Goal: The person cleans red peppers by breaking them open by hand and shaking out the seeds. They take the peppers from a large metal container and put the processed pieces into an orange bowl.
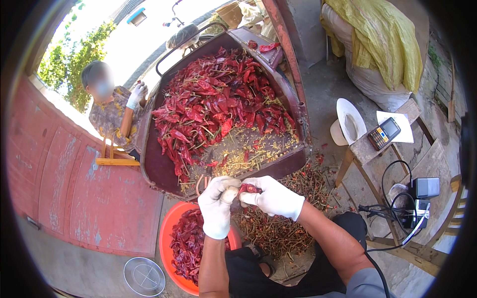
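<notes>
Dried red chilies (208, 104) are heaped in the maroon cart bed (285, 165) and the orange basin (235, 239); stems (283, 226) are piled alongside. Near the cart's edge, one chili pod (250, 188) is gripped by the right hand (276, 196); the left hand (216, 204) is closed beside it.

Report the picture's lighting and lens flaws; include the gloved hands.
Head view: the sunlit area outside is washed out nearly white, while the heaped chilies keep their red; head view: the red metal panel bows toward the rim, and the corners go black; head view: the co-worker's face is blurred; head view: the left hand and right hand look bright, without obvious smearing.
</notes>
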Action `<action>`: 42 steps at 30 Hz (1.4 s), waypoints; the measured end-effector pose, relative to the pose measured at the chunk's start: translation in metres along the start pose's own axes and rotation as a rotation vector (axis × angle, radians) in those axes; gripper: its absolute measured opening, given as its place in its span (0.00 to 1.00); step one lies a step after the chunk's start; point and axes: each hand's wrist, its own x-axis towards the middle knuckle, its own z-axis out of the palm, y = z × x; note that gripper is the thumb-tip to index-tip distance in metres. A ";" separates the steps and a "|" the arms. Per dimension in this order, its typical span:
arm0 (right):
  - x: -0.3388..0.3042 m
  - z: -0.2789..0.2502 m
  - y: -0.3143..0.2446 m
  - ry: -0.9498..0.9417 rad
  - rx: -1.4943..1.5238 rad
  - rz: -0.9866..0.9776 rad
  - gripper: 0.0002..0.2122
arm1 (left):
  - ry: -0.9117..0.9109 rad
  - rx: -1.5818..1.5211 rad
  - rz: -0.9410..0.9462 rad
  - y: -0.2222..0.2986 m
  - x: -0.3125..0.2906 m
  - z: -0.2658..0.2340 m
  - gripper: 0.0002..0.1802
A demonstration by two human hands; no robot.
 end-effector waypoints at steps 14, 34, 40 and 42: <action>-0.008 -0.004 -0.015 -0.148 -0.446 0.029 0.12 | 0.078 -0.190 -0.228 -0.005 0.004 0.016 0.19; -0.006 -0.011 -0.028 0.140 -0.233 0.115 0.26 | -0.234 0.842 0.085 -0.145 0.144 0.074 0.17; -0.002 -0.015 -0.026 0.180 -0.211 0.128 0.26 | -0.192 1.043 0.121 -0.179 0.169 0.080 0.14; -0.001 -0.017 -0.025 0.192 -0.235 0.131 0.26 | -0.118 0.959 0.125 -0.186 0.165 0.072 0.12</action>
